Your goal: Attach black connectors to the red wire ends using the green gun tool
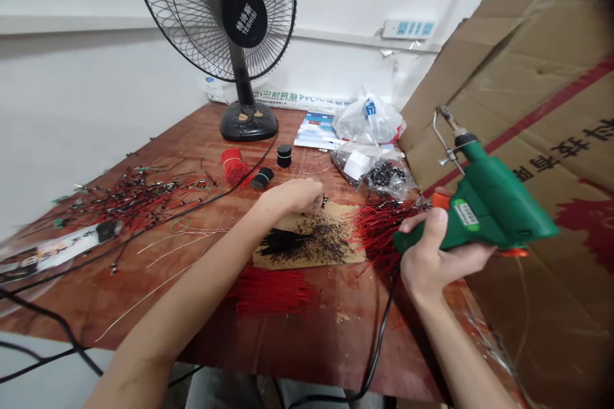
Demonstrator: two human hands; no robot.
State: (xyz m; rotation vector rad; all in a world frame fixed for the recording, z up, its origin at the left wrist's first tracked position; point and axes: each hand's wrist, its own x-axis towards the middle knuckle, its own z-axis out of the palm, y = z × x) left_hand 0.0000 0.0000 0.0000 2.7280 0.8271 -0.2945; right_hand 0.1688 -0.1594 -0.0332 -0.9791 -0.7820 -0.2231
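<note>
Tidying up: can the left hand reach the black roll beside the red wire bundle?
Probably yes: the left hand is close to the black roll, and nothing appears to stand between them.

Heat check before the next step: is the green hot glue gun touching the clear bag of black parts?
Apart. The head view shows the green hot glue gun, held in the right hand, with a visible gap to the clear bag of black parts.
</note>
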